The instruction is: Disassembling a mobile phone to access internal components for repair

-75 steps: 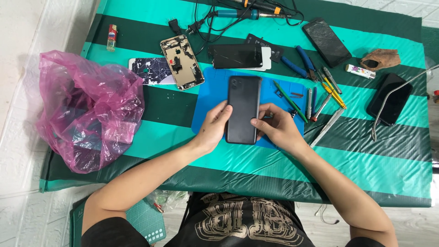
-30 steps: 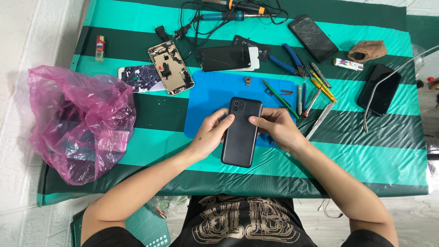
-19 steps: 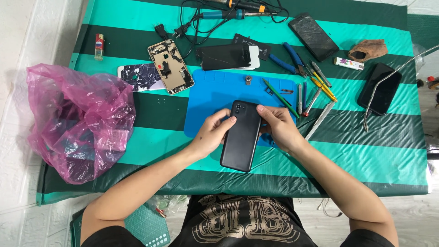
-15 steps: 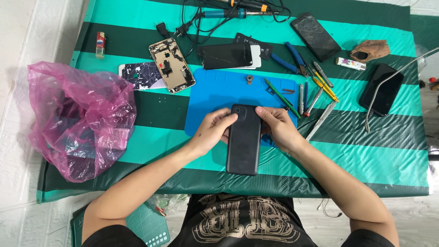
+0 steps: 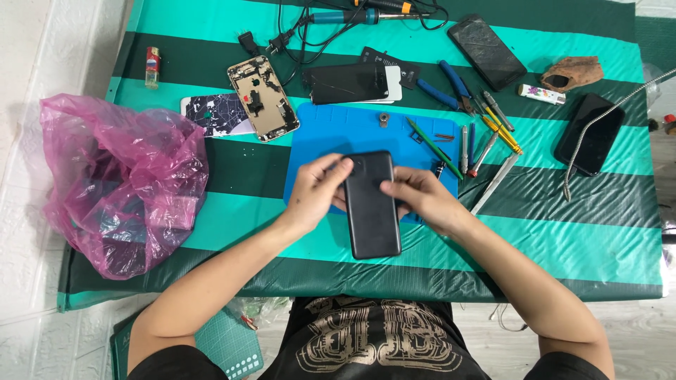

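Both hands, left (image 5: 315,196) and right (image 5: 421,200), grip a black phone (image 5: 371,205) over the blue mat (image 5: 338,134); pink bag (image 5: 120,183) lies left of the mat.

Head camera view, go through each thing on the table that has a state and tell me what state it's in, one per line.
Black phone: back up, held by both hands.
Left hand: gripping the phone's left edge.
Right hand: fingers on the phone's back.
Gold phone frame: opened, insides showing.
Pink plastic bag: crumpled, lying at the table's left.
Soldering iron: lying flat, cord tangled.
Blue mat: flat under the hands.
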